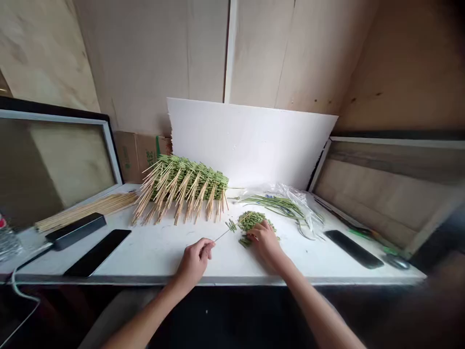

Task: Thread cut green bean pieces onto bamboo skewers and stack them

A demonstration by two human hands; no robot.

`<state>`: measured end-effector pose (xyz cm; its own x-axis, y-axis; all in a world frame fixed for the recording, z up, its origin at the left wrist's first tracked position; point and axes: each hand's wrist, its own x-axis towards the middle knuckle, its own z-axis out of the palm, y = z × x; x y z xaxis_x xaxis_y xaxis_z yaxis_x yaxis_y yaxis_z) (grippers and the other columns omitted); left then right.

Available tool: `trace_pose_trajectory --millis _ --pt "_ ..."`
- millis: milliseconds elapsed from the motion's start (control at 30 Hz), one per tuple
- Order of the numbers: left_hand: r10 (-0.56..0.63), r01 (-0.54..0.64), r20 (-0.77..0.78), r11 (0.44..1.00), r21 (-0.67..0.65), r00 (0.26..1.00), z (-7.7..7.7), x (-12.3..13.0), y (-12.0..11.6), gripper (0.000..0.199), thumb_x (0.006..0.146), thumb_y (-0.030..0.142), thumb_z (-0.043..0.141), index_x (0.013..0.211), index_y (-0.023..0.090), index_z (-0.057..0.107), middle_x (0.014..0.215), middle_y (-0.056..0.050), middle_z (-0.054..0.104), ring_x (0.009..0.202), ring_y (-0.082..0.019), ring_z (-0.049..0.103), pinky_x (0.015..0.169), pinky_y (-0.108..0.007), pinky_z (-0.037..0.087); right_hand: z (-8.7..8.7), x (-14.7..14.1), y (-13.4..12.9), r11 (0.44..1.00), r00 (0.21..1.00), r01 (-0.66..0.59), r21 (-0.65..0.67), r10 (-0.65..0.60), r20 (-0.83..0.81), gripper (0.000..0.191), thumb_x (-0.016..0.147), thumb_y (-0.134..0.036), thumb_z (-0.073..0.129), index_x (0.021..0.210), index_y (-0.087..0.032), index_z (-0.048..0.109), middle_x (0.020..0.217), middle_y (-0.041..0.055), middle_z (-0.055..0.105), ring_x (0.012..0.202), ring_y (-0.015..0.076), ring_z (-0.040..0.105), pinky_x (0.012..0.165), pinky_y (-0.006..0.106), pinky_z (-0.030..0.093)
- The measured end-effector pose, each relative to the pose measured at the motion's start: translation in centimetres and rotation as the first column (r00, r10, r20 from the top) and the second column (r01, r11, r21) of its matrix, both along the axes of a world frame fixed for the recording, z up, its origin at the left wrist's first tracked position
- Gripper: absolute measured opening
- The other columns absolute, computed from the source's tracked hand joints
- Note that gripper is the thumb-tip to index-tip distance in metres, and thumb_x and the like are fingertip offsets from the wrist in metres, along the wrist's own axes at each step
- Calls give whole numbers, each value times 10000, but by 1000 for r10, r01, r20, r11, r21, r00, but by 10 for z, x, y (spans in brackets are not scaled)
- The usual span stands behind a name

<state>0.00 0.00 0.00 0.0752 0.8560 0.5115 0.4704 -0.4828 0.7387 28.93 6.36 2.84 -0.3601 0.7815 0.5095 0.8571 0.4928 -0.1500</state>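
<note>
The fingertips of the right hand [266, 242] are lost among the cut green stalk pieces [252, 219], so whether they pinch one cannot be told. The left hand's [195, 259] grip covers the near end of the thin skewer [222, 235]; the pieces at its far tip are too small to count. The bottom edge cuts off both forearms [156, 308]. The stack of loaded skewers [187, 180] hides parts of the cardboard box [128, 155] and the white board [250, 140]; the box's print is too small to read. The left edge crops a clear bottle [7, 245] and a framed panel [65, 160]; the right-hand frame [385, 142] runs out of view, its outer end blurred
</note>
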Motion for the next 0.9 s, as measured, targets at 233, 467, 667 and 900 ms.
trace_pose_trajectory --millis 233,467,667,900 --pt "-10 10 -24 1000 4 1000 3 1 0 321 1045 410 483 915 181 667 633 21 602 553 -124 553 615 -230 421 -1 -1 2 1000 997 -23 -20 22 -72 223 985 -222 553 889 -223 754 917 122 723 961 331 571 836 451 473" --pt "-13 14 -23 999 29 1000 2 1 1 319 1047 400 479 903 176 653 633 23 585 545 -115 541 597 -221 415 12 -2 3 967 728 -163 -195 -16 -686 323 884 -520 701 991 -220 758 885 88 738 845 287 644 737 417 494" --pt "-17 17 -17 999 31 1000 0 0 1 317 1045 401 480 904 177 655 630 25 568 549 -117 536 606 -222 431 22 -2 1 870 184 -434 -232 -166 -969 436 668 -546 895 952 -234 786 865 44 742 774 210 621 691 339 457" --pt "-48 49 -28 999 14 998 -2 -1 2 319 1042 400 476 902 181 662 632 24 567 558 -124 549 603 -225 439 30 -5 -4 756 -29 -642 -129 -191 -981 294 706 -431 916 873 -238 770 695 -28 611 601 119 457 595 283 395"
